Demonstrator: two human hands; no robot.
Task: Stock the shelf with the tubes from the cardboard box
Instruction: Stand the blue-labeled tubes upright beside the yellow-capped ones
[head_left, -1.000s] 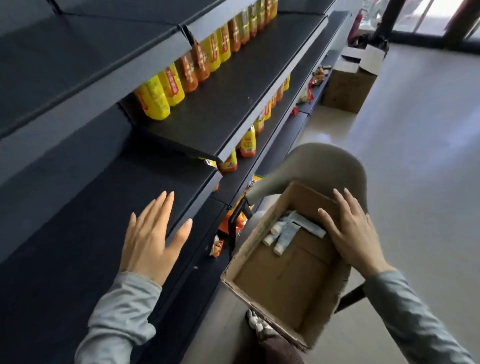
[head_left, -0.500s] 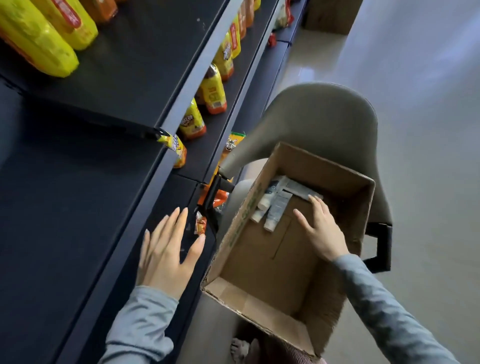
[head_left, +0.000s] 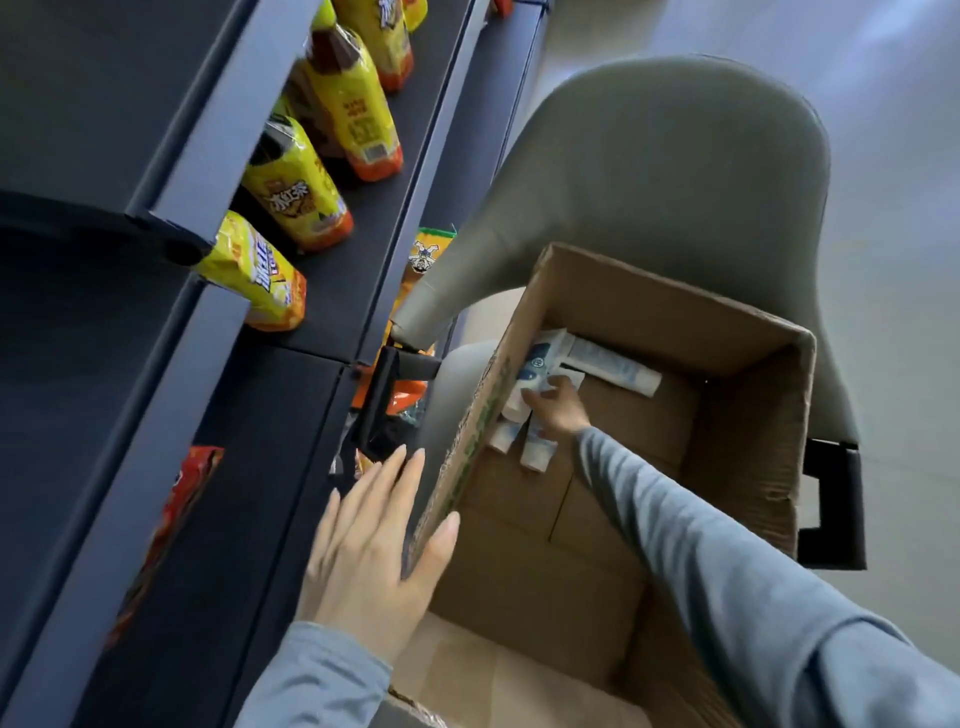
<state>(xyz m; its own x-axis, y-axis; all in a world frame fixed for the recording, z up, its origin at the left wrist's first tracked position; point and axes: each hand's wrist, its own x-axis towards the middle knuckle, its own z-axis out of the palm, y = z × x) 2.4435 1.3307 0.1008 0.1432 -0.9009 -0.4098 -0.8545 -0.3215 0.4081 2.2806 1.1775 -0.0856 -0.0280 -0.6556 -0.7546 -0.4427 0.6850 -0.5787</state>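
Nearest, the left hand (head_left: 374, 551) lay flat with straight fingers against the outer left wall of the open brown cardboard box (head_left: 753, 457), its thumb at the rim. Its grip was released and it held nothing. A second before, it had hovered over the dark shelf, so it had crossed over to steady the box.

Inside the box, the right hand (head_left: 558, 410) had come off the box's far edge and gone down to the floor of the box. Its fingertips now rested on the small cluster of white and pale-blue plastic tubes (head_left: 613, 366) lying at the far left corner. The hand was blurred there, so I could not tell whether its grip had closed on a tube or was only touching.

That put the task, in my judgement, at the start of a pick. All the tubes in view were still in the box.

Behind the box rose the rounded grey upholstered chair (head_left: 649, 182). To the left ran the dark metal shelf (head_left: 260, 441), with yellow-labelled drink bottles (head_left: 296, 192) on a higher tier.
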